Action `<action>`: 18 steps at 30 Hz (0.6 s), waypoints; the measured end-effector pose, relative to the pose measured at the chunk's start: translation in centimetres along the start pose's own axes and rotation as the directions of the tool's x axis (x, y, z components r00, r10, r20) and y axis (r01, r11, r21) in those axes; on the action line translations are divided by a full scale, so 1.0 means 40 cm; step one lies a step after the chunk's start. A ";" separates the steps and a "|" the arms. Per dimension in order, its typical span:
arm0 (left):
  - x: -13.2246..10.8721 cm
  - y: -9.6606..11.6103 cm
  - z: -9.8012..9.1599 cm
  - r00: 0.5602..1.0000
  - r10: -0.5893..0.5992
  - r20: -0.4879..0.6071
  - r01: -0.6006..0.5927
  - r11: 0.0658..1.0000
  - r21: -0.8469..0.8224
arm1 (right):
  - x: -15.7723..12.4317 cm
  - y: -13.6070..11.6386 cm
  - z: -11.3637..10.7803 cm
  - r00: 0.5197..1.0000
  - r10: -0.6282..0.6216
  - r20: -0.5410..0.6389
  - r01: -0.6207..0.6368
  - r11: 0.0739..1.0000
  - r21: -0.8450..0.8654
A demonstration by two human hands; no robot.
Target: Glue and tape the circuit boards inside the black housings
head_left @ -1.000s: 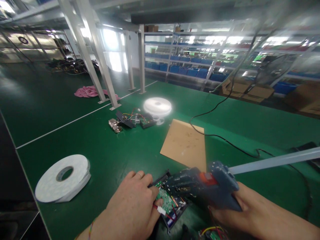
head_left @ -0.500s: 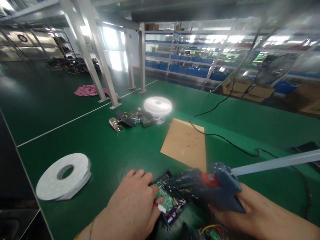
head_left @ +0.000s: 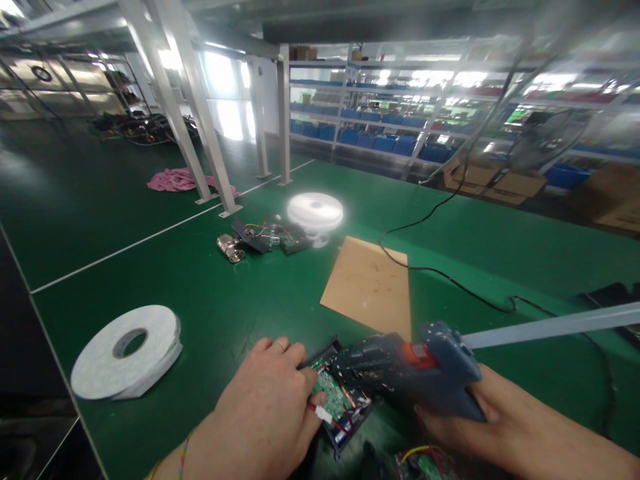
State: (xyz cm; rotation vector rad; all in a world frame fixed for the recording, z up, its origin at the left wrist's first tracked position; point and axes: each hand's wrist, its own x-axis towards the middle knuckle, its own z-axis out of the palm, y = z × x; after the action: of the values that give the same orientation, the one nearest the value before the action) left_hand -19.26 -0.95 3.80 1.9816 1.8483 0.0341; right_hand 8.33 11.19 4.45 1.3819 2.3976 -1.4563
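Note:
My left hand [head_left: 273,403] grips the left side of a black plastic housing with a green circuit board [head_left: 333,393] inside, its fingers bent over the edge. Red and black wires with a white connector [head_left: 323,414] lie by my thumb. A dark blue glue gun [head_left: 410,367] is held by the handle in my right hand [head_left: 480,420], whose fingers are closed around it. Its nozzle end points left, over the board's upper part; the tip itself is hard to make out. From the gun's back a long translucent glue stick [head_left: 550,325] sticks out to the right.
A roll of white tape [head_left: 127,352] lies at left, and a brown board [head_left: 370,283] ahead. Behind are wired electronic parts [head_left: 253,237], a glowing round lamp [head_left: 315,210] and metal posts [head_left: 200,120]. A black cable [head_left: 445,275] crosses the right side. More wired boards [head_left: 425,463] sit at the bottom edge.
The glue gun's nozzle end has shifted slightly left and up over the circuit board. My left hand stays in place on the housing.

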 end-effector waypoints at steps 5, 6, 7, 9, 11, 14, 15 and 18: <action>0.000 0.003 -0.006 1.000 0.006 0.014 -0.006 1.000 0.005 | -0.006 0.001 0.006 1.000 0.000 0.014 0.000 1.000 -0.002; 0.000 0.003 -0.007 1.000 0.007 0.012 -0.007 1.000 0.005 | -0.006 0.001 0.008 1.000 0.010 0.018 -0.010 1.000 0.001; 0.000 0.003 -0.007 1.000 0.006 0.010 -0.006 1.000 0.005 | -0.006 0.001 0.008 1.000 0.022 0.021 -0.022 1.000 0.002; -0.001 0.003 -0.007 1.000 0.000 0.013 -0.001 1.000 0.009 | -0.007 0.003 0.007 0.998 0.043 0.035 -0.042 0.999 -0.012; -0.002 0.003 -0.006 1.000 -0.003 0.009 0.003 1.000 0.015 | -0.008 0.006 0.003 0.997 0.053 0.054 -0.052 0.998 -0.024; -0.004 0.003 -0.004 1.000 0.004 0.000 -0.004 1.000 0.022 | -0.014 0.005 -0.004 0.994 0.071 0.087 -0.073 0.997 0.027; -0.005 0.003 -0.004 1.000 0.007 -0.005 -0.007 1.000 0.022 | -0.018 0.001 -0.005 0.993 0.074 0.089 -0.080 0.995 0.066; -0.005 0.003 -0.002 1.000 0.016 -0.021 -0.016 1.000 0.024 | -0.036 -0.019 -0.001 0.997 0.070 0.019 -0.073 0.979 0.192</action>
State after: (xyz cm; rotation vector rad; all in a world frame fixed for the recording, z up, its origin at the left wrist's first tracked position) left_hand -19.21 -1.11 3.97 2.0197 1.8545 0.0381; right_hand 8.69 10.13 5.60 1.4734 2.2244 -1.7112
